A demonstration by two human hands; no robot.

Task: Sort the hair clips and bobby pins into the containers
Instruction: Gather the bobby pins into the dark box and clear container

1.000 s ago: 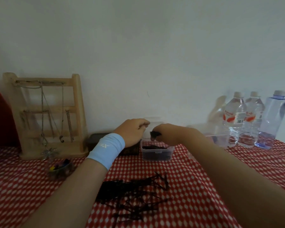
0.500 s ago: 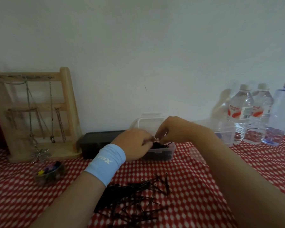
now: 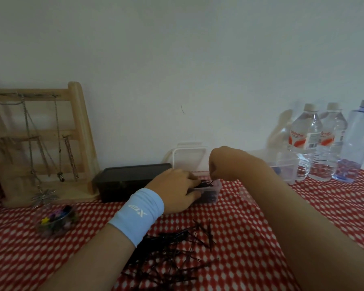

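A small clear container (image 3: 214,191) stands on the red checked tablecloth and holds black bobby pins (image 3: 206,183). My left hand (image 3: 174,192), with a light blue wristband, grips the container's near left side. My right hand (image 3: 229,162) hovers just above the container with its fingers curled downward; I cannot see whether it holds a pin. A loose pile of black bobby pins (image 3: 172,255) lies on the cloth in front of me. A small clear bowl of coloured hair clips (image 3: 56,220) sits at the left.
A black lidded box (image 3: 132,181) stands left of the container, a white lid (image 3: 189,157) leans on the wall behind. A wooden jewellery stand (image 3: 40,143) is far left. Another clear tub (image 3: 282,166) and three water bottles (image 3: 328,141) stand at the right.
My left hand has dropped from above to grip the container's side. My right hand has lifted slightly above the container. The view has shifted left and closer.
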